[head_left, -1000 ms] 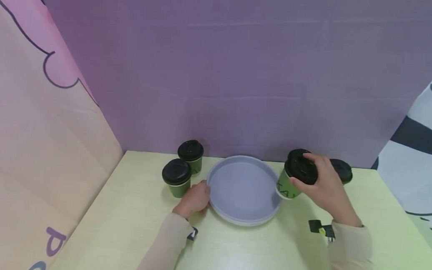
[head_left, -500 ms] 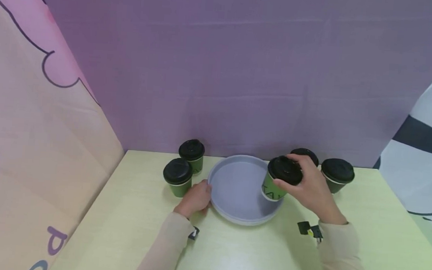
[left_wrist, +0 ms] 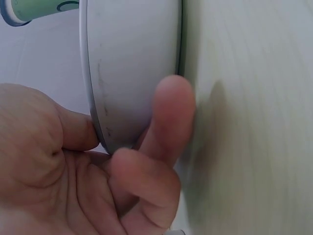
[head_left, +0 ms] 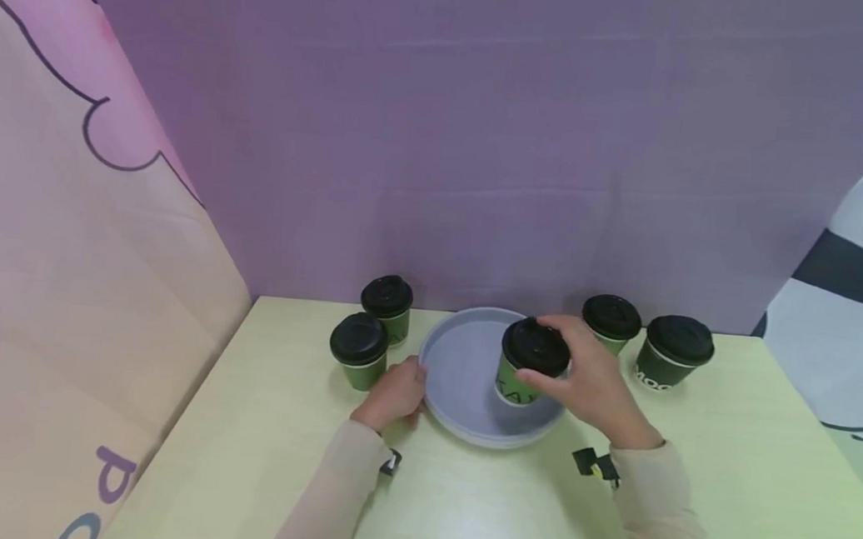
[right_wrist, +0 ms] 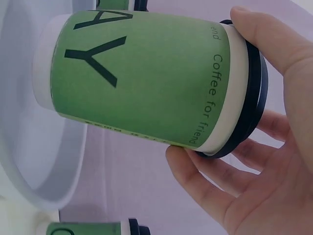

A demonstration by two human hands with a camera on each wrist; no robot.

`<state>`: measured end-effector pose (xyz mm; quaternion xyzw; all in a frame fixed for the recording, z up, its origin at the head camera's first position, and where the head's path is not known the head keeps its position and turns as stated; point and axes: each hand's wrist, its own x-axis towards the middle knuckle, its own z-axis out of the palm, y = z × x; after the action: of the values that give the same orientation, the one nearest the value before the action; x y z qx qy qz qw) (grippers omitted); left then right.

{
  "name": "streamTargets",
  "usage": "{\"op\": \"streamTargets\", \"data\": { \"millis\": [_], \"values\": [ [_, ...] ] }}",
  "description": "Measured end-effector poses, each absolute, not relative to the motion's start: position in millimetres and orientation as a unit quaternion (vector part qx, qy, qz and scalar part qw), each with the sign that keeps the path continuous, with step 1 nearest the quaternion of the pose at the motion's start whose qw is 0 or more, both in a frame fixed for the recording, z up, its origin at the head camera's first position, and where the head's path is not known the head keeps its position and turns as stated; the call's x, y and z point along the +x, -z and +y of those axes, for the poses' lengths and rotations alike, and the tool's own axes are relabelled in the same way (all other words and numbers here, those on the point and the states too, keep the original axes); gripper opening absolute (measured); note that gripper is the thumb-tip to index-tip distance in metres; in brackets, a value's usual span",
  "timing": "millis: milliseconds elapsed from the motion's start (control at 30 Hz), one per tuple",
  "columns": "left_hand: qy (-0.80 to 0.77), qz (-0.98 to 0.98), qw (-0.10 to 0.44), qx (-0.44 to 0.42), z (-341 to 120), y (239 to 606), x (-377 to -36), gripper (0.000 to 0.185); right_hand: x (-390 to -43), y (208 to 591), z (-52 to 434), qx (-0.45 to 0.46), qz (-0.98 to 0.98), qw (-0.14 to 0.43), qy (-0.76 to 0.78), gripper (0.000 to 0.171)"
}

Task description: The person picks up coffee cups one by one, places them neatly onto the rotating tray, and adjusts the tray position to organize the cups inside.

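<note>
Right hand: the right hand (head_left: 596, 390) has its fingers curled round the black lid and upper rim of a green paper cup (head_left: 525, 372); the right wrist view shows the thumb on one side of the lid and the other fingers (right_wrist: 205, 171) wrapped under it.
Held cup: it hangs over the inside of the grey tray (head_left: 461, 388), a little tilted; whether its base touches the tray floor, I cannot tell.
Left hand: the left hand (head_left: 391, 396) grips the tray's left rim, thumb inside the rim and curled fingers (left_wrist: 166, 117) against its outer wall, down by the table (head_left: 724, 490).
Left cups: two lidded green cups (head_left: 358, 350) stand just beside the tray, close to the left hand.
Right cups: two more lidded cups (head_left: 675, 352) stand upright to the tray's right, near the purple backdrop (head_left: 486, 140).
</note>
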<state>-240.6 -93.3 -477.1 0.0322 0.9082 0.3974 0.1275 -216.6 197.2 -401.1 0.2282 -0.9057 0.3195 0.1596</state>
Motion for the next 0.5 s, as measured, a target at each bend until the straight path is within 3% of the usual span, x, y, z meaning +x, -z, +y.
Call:
{"op": "streamTargets", "data": {
  "millis": [500],
  "values": [
    [-0.432, 0.892, 0.134, 0.024, -95.5, 478.6, -241.2, 0.031, -216.4, 418.4, 166.1, 0.292, -0.889, 0.155, -0.317, 0.075]
  ]
}}
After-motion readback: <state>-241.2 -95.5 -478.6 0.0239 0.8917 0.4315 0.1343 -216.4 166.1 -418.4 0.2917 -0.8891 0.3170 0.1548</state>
